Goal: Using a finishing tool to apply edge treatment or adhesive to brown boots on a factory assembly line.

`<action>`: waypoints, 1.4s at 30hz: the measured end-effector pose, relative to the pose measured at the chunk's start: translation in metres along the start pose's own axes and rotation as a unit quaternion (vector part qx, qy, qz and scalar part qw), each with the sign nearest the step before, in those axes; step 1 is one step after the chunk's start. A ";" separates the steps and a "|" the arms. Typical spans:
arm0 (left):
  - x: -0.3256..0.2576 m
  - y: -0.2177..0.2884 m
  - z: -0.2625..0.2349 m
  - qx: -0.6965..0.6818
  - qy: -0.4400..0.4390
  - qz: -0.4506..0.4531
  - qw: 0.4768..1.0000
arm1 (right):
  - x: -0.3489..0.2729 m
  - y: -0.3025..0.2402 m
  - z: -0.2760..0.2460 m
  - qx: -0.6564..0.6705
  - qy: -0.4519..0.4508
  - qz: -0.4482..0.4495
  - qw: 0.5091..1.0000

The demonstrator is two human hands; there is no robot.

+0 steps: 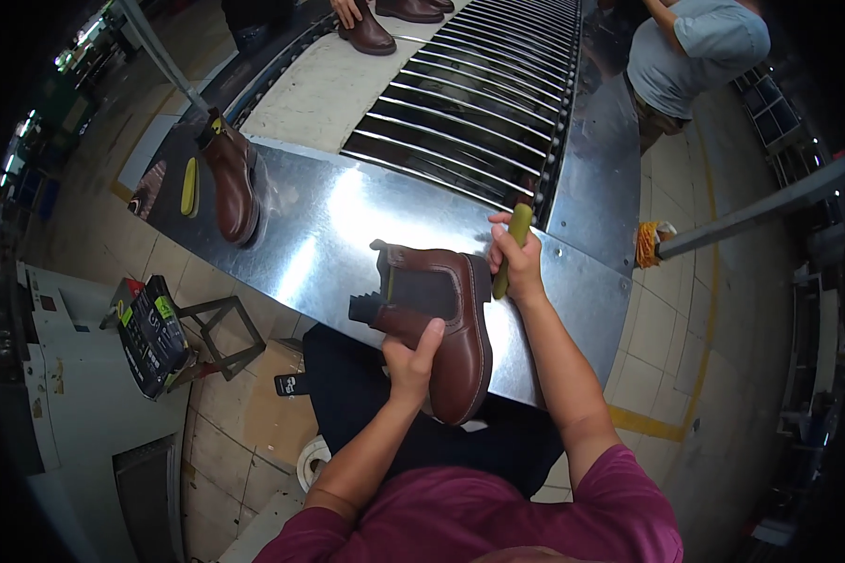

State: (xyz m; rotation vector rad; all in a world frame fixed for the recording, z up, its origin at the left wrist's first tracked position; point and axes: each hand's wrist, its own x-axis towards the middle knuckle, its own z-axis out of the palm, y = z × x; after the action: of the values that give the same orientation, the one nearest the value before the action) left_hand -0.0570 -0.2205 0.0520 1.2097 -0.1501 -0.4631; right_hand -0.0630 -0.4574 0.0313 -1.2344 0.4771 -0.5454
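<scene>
A brown leather ankle boot (460,364) with a dark elastic side panel lies tilted over the near edge of the metal table, its toe toward me. My left hand (411,364) grips it beside the shaft, thumb on the leather and other fingers partly hidden. In my right hand (518,263), beside the boot's heel, is a slim olive-green oblong block (519,230) with a rounded end; its exact kind is unclear. A second brown boot (228,183) stands at the table's left, next to a yellow-green oval block (190,188).
Beyond the metal table (300,197) runs a roller conveyor (469,94). Another person's hand (346,13) touches a brown boot (368,36) at the far end. A person in a light shirt (695,52) is at far right. Metal posts flank the table; a grey machine (84,375) stands at left.
</scene>
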 end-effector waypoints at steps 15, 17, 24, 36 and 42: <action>-0.074 0.014 -0.085 -0.070 -0.090 0.000 0.994 | -0.118 -0.041 0.065 0.107 -0.203 0.037 0.973; -0.081 0.013 -0.091 -0.043 -0.097 0.015 0.994 | -0.140 -0.042 0.071 0.098 -0.186 0.014 0.978; -0.070 0.018 -0.102 0.140 -0.226 0.185 0.946 | -0.168 -0.030 0.070 0.184 -0.159 -0.020 0.970; -0.059 0.020 -0.117 0.273 -0.233 0.276 0.892 | -0.168 -0.018 0.064 0.146 -0.106 0.013 0.983; -0.046 0.036 -0.099 0.342 -0.174 0.254 0.888 | -0.147 -0.015 0.042 0.026 0.061 -0.047 0.997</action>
State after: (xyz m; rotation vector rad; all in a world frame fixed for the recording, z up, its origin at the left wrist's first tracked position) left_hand -0.0536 -0.1052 0.0564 1.6910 -0.9832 -0.1506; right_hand -0.1534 -0.3376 0.0639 -1.1818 0.5064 -0.7116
